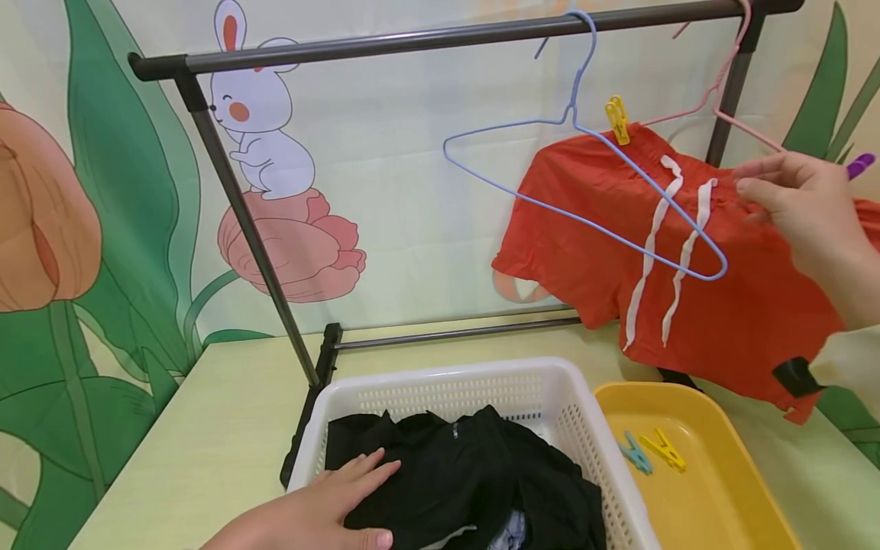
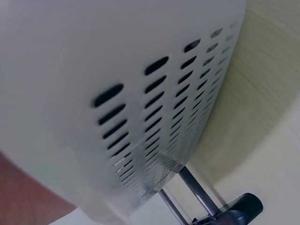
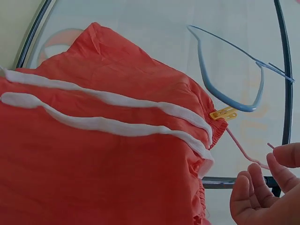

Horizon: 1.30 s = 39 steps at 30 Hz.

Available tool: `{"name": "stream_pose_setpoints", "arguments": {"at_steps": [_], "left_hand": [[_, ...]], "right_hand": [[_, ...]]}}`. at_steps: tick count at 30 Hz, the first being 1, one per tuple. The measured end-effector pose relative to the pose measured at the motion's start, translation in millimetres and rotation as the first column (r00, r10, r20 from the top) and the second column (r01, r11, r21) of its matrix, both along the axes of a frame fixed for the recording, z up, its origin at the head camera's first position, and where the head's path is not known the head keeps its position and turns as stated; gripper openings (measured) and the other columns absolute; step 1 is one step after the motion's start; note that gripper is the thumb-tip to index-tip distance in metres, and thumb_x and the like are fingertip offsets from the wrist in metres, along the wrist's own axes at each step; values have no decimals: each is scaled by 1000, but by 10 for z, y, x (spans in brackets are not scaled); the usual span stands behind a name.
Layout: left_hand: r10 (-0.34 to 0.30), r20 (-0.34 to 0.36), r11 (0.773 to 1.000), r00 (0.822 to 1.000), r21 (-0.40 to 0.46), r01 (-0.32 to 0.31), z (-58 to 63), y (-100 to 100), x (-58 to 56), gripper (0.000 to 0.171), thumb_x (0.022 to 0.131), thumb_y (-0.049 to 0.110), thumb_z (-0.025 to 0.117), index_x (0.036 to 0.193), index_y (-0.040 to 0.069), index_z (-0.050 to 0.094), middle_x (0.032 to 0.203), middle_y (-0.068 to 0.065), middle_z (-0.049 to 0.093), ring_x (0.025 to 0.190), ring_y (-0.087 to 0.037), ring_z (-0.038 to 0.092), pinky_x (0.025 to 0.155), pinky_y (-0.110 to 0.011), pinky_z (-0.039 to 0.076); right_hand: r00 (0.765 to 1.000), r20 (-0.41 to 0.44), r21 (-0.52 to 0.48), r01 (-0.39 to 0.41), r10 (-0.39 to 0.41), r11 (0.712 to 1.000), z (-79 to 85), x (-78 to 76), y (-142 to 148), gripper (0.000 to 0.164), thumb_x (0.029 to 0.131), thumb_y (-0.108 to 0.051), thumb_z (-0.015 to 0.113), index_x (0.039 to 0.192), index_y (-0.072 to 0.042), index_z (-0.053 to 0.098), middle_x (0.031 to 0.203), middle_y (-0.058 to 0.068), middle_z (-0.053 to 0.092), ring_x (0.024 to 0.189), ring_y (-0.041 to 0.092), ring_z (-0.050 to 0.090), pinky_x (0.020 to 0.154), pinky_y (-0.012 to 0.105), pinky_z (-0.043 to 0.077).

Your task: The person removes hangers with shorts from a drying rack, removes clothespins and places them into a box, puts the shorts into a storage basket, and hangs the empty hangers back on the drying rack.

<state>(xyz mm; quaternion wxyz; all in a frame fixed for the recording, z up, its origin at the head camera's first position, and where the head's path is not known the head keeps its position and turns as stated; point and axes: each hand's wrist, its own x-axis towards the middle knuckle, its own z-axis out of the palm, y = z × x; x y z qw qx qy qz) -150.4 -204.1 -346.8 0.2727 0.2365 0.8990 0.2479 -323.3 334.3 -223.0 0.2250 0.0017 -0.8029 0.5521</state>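
Observation:
Red shorts (image 1: 577,198) with two white drawstrings hang from a pink hanger (image 1: 745,126) on the rack. A yellow clothespin (image 1: 617,121) grips their waistband, and a purple clothespin (image 1: 861,166) shows behind my right hand (image 1: 814,210). That hand is in front of the waistband, its fingers loosely bent with nothing visible between them. A blue hanger (image 1: 509,191) hangs bare from the bar, left of the hand. My left hand (image 1: 323,504) touches black clothing (image 1: 440,466) in a white basket (image 1: 454,374), fingers spread. The left wrist view mostly shows the basket's slotted wall (image 2: 136,108).
A dark metal rack (image 1: 385,47) spans the back of the table (image 1: 227,428). Right of the basket sits a yellow tray (image 1: 715,481) holding a teal clothespin (image 1: 635,454) and a yellow clothespin (image 1: 664,449). Behind hangs a printed backdrop (image 1: 412,153).

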Motion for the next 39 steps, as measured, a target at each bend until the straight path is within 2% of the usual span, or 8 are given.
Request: {"name": "stream_pose_setpoints", "arguments": {"at_steps": [6,10,15,18,23,26,31,39], "left_hand": [[39,-75,999,996,0,-39,74,-26,19,73,82,54,50,141,20,22,148,-11,14,134,-39,10,95,-68,9],[62,-108,998,992,-2,-62,71,-59,11,76,80,56,50,141,20,22,148,-10,13,134,-37,9,96,-66,10],[92,-116,996,989,12,-91,47,-87,-20,75,81,52,53,140,16,23,147,-11,14,134,-37,10,96,-67,10],[103,-121,995,987,24,-101,43,-95,-26,75,81,50,53,140,15,24,147,-12,14,134,-38,10,95,-67,10],[109,-150,993,983,54,-102,35,-115,-19,74,82,48,53,140,12,24,147,-14,14,133,-40,10,94,-67,11],[136,-149,990,980,67,-127,37,-134,-11,73,82,48,53,140,14,24,147,-13,15,133,-40,11,93,-69,10],[185,-122,981,975,80,-176,35,-159,-1,73,82,48,53,141,17,22,147,-11,14,133,-39,11,91,-70,12],[172,-150,981,974,118,-155,-10,-191,-10,71,83,44,54,140,12,24,147,-15,15,132,-42,13,91,-70,16]], "right_hand": [[994,-45,166,106,-100,980,173,256,-239,26,87,-26,53,110,-16,58,86,-13,52,76,8,47,56,8,43],[982,-90,264,185,-167,947,156,181,-176,25,88,-26,51,111,-18,58,89,-14,50,77,7,43,55,8,39],[944,-167,427,331,-286,841,57,-110,63,30,88,-26,48,116,-22,56,103,-2,48,88,11,38,66,19,36],[919,-224,471,393,-324,790,126,-4,-51,34,87,-23,43,118,-16,56,109,7,47,97,14,38,82,31,35],[896,-270,477,443,-354,759,265,267,-346,38,88,-13,36,120,-1,51,122,21,43,117,34,33,100,50,21],[883,-289,490,469,-370,735,236,229,-311,38,88,-13,35,121,-2,50,124,20,42,117,33,32,99,51,23],[878,-323,512,476,-354,715,325,407,-494,37,88,-8,34,118,5,50,121,25,41,116,37,34,97,54,27],[872,-357,590,489,-335,643,351,409,-538,38,87,-6,35,121,5,47,118,28,41,113,41,35,90,58,32]]}}
